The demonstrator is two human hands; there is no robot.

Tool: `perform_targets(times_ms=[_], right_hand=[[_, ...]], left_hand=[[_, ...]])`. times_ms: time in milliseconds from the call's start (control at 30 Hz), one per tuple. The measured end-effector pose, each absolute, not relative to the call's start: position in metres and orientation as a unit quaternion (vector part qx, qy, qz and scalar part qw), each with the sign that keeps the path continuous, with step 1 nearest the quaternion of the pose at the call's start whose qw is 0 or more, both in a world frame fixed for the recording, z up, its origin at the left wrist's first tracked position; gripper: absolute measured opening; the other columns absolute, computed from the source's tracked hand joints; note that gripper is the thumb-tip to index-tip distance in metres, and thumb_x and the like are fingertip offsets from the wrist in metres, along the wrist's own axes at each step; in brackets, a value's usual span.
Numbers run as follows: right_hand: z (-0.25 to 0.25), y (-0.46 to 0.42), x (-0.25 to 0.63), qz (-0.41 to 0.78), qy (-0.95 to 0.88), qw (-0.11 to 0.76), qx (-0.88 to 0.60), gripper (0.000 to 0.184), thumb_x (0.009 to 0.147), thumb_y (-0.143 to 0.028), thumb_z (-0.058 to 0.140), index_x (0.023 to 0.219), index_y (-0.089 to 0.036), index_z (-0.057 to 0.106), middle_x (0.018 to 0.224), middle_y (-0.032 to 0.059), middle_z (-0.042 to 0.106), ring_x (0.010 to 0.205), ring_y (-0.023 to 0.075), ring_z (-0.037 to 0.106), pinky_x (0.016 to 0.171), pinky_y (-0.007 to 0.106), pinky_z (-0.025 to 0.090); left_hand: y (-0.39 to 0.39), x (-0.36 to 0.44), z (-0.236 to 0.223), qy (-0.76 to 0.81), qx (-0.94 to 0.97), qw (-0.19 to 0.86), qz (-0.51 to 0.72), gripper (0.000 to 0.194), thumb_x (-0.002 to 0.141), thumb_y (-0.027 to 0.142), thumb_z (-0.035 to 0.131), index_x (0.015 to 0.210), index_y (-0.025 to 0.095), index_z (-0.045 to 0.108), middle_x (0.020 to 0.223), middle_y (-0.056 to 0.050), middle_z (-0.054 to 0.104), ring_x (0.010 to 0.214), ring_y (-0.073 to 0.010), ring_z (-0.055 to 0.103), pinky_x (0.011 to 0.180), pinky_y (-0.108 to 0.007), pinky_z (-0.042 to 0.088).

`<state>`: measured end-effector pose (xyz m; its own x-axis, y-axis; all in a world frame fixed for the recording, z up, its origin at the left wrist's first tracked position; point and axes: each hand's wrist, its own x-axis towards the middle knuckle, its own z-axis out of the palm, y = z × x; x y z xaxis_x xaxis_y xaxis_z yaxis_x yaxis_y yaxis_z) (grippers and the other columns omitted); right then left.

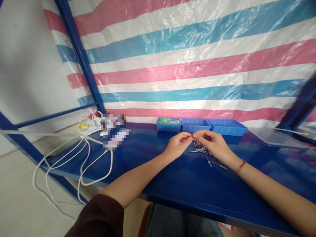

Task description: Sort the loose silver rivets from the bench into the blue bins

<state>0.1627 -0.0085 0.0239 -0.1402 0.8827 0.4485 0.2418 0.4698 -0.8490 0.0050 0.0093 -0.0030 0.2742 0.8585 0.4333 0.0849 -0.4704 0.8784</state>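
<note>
Evidently, left hand [177, 145] and right hand [214, 143] are meeting, grasp indeterminable; slim silver metal pins [201, 150], centre-right, are seemingly demanding steadiness.

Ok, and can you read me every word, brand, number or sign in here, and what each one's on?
No text can be read.
Pixelated area on the table: any print is masked.
Yellow strip by the cables, green item in the left bin: too small and blurred to tell.
Metal pins: too small to show any marking.
</note>
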Motion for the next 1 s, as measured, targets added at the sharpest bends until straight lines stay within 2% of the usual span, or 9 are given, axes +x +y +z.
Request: perform_targets(times_ms=[100,233,300,567,733,833,900,1000], right_hand=[[0.024,-0.01,0.161,0.309,-0.684,0.521,-0.406,0.037,0.066,-0.051,0.068,0.079,-0.016,0.066,0.072,0.0051,0.067,0.063,0.0158,0.059,0.059,0.028,0.047],[0.022,-0.009,0.16,0.326,-0.685,0.52,-0.393,0.036,0.066,-0.05,0.068,0.081,-0.017,0.066,0.079,0.0063,0.069,0.071,0.0185,0.062,0.068,0.033,0.05],[0.021,-0.008,0.16,0.333,-0.683,0.522,-0.387,0.035,0.067,-0.049,0.068,0.082,-0.018,0.066,0.08,0.0061,0.069,0.072,0.018,0.062,0.07,0.034,0.05],[0.021,-0.006,0.163,0.304,-0.692,0.527,-0.387,0.03,0.07,-0.047,0.065,0.08,-0.019,0.064,0.075,0.0036,0.066,0.067,0.0155,0.059,0.062,0.03,0.048],[0.024,-0.008,0.165,0.262,-0.706,0.517,-0.406,0.029,0.07,-0.046,0.065,0.08,-0.018,0.066,0.074,0.0034,0.065,0.061,0.0138,0.054,0.057,0.028,0.044],[0.022,-0.004,0.168,0.287,-0.717,0.488,-0.408,0.029,0.069,-0.045,0.065,0.077,-0.017,0.068,0.076,0.0046,0.066,0.063,0.0143,0.055,0.058,0.028,0.044],[0.019,0.005,0.174,0.323,-0.704,0.474,-0.418,0.031,0.069,-0.046,0.064,0.077,-0.017,0.069,0.068,0.0032,0.065,0.059,0.0137,0.054,0.055,0.027,0.043],[0.014,0.026,0.193,0.305,-0.654,0.505,-0.474,0.035,0.07,-0.047,0.06,0.082,-0.016,0.069,0.055,0.0002,0.059,0.049,0.0129,0.05,0.048,0.027,0.04]], left_hand=[[0.009,0.004,-0.003,0.344,0.715,0.373,0.481,0.021,0.08,0.03,0.058,0.092,0.014,0.064,0.097,-0.007,0.068,0.091,-0.017,0.063,0.082,-0.029,0.049],[0.013,0.003,-0.005,0.337,0.706,0.416,0.463,0.028,0.083,0.034,0.053,0.1,0.014,0.063,0.093,-0.007,0.068,0.084,-0.0159,0.064,0.067,-0.024,0.05],[0.015,0.003,-0.006,0.332,0.704,0.43,0.456,0.031,0.084,0.036,0.051,0.102,0.014,0.062,0.093,-0.007,0.067,0.082,-0.015,0.064,0.066,-0.023,0.05],[0.012,0.008,-0.005,0.352,0.68,0.459,0.45,0.027,0.081,0.033,0.055,0.1,0.015,0.063,0.089,-0.006,0.067,0.079,-0.0135,0.062,0.063,-0.021,0.048],[0.012,0.006,-0.006,0.364,0.689,0.367,0.507,0.023,0.078,0.03,0.059,0.093,0.014,0.063,0.096,-0.007,0.065,0.08,-0.0131,0.06,0.068,-0.023,0.048],[0.009,0.004,-0.005,0.361,0.712,0.301,0.522,0.022,0.079,0.032,0.057,0.093,0.015,0.062,0.093,-0.006,0.065,0.081,-0.0137,0.06,0.068,-0.024,0.048],[0.006,0.003,-0.002,0.358,0.736,0.254,0.515,0.028,0.081,0.032,0.055,0.103,0.016,0.06,0.091,-0.006,0.065,0.079,-0.0137,0.06,0.068,-0.024,0.048],[0.001,0.004,0.0,0.344,0.783,0.184,0.484,0.047,0.083,0.03,0.052,0.128,0.019,0.044,0.094,-0.005,0.064,0.079,-0.0133,0.059,0.075,-0.028,0.049]])
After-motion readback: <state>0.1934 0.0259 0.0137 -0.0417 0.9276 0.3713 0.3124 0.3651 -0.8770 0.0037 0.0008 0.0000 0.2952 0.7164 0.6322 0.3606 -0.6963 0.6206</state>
